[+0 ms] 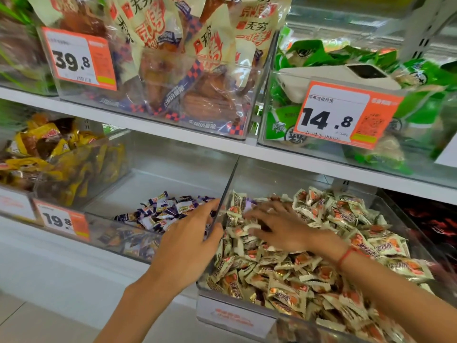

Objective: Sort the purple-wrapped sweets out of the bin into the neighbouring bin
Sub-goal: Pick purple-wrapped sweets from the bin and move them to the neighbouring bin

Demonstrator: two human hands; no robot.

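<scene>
Purple-wrapped sweets [163,211]: we are seeing most of them lying in a loose heap on the floor of the left clear bin [158,174], toward its right wall.
Stray purple sweet [248,205]: one purple wrapper is showing among the cream ones in the right bin, just beyond our right fingertips; we cannot tell whether the fingers are touching it.
Right bin [284,315]: it is sitting against the left bin and is holding a deep pile of cream-and-orange wrapped sweets [309,273].
Left hand [190,243]: we are holding it at the divider between the two bins, fingers straight and spread, forefinger reaching over the purple heap, thumb lying against the clear wall.
Right hand [277,226]: we are resting it palm down on the cream sweets at the far left of the right bin, fingers spread; a red string bracelet [346,256] is circling the wrist.
Price tag [61,220]: an orange tag reading 19.8 is hanging on the near front of the left bin.
</scene>
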